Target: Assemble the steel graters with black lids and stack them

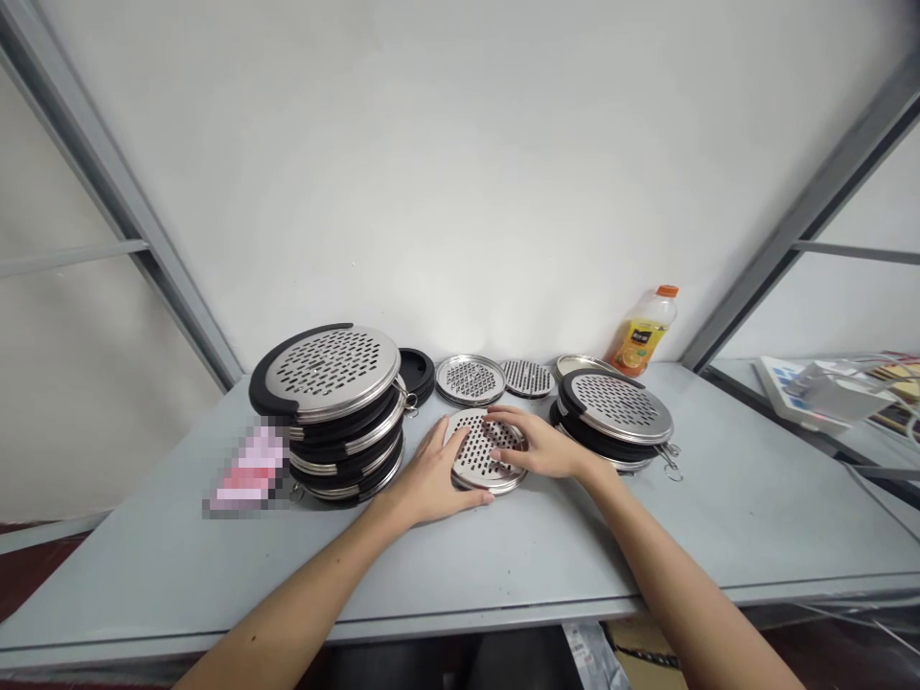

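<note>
A round metal grater plate (483, 464) with rows of slotted holes lies in the middle of the table, between both hands. My left hand (432, 476) wraps its left side, thumb along the near edge and fingers at the rim. My right hand (538, 443) curls over its right side, its fingertips resting on the perforated face. Left of it rises a stack of round graters (337, 374) with black rims and metal rings. A shorter stack (622, 407) stands to the right. Behind lie a silver grater plate (471, 380) and a slotted disc (528, 378).
A black round piece (415, 372) sits behind the tall stack. At the back right, a shallow metal lid (586, 364) lies near a juice bottle (643, 335) with an orange cap. A blurred pink item (248, 470) lies at left. Grey posts frame the table (359, 585).
</note>
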Demonstrator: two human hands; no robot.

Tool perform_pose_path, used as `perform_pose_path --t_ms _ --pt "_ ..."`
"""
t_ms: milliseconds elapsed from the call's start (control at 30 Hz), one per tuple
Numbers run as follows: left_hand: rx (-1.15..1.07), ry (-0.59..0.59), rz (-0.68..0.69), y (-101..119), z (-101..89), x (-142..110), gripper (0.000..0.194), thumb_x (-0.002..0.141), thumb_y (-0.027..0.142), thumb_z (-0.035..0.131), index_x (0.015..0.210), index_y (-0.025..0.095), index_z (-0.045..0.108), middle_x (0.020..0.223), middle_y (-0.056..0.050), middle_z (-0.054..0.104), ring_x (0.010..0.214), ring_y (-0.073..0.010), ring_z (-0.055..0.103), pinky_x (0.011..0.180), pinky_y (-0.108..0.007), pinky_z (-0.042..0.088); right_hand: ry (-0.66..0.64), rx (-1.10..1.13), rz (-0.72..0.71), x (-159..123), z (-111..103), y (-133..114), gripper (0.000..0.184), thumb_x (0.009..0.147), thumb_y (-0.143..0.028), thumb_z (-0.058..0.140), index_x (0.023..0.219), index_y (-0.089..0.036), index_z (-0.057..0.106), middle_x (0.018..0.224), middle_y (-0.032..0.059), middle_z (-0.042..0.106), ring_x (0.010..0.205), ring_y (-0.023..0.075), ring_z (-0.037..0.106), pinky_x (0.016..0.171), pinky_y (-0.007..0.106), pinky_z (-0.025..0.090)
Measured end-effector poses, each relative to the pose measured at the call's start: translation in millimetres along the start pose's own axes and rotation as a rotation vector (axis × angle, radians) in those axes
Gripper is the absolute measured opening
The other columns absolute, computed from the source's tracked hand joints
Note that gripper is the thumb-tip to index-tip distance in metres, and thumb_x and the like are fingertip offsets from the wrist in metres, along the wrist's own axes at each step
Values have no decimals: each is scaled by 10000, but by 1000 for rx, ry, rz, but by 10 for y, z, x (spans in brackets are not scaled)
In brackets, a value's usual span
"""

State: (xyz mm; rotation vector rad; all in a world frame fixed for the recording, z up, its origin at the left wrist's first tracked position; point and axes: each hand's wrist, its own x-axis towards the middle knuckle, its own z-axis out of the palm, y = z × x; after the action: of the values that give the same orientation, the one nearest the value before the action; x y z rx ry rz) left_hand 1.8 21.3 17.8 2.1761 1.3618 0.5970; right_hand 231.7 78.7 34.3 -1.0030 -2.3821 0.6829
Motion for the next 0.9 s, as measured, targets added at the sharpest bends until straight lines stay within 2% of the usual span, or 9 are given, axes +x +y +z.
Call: perform_pose_path --t_ms 200,367,567,733,900 --pt "9 12 3 -5 49 -7 994 651 638 708 1450 200 309 1548 -124 151 1413 -359 185 1147 -450 216 71 -86 -23 30 89 57 457 837 -444 600 1202 -168 594 1286 155 537 1170 301 532 1019 468 415" --pt "40 -41 7 -46 20 -7 1004 662 633 705 1460 190 286 1570 -128 84 1434 -342 108 1152 -451 195 109 -113 -23 43 155 84 454 865 -441 562 1219 -158 570 1274 160 530 1177 293 521 1026 463 405" --pt "56 -45 25 -34 -45 -5 930 734 610 651 1472 203 256 1564 -122 137 1424 -309 184 1137 -430 237 103 -108 -15 50 169 78 472 870 -429 552 1261 -166 534 1299 156 536 1190 293 515 1024 474 398" --pt "17 -26 18 -7 -28 1 936 716 594 681 1468 228 260 1557 -112 168 1419 -309 203 1135 -435 245 125 -122 -9 55 143 55 426 865 -407 554 1208 -157 575 1216 148 602 1102 282 572 976 450 434" --pt "-26 10 47 63 -31 3 878 700 528 724 1431 240 332 1528 -108 236 1399 -321 250 1134 -442 253 164 -122 -11 54 131 53 391 862 -377 557 1189 -165 589 1166 132 636 1057 279 597 944 437 452"
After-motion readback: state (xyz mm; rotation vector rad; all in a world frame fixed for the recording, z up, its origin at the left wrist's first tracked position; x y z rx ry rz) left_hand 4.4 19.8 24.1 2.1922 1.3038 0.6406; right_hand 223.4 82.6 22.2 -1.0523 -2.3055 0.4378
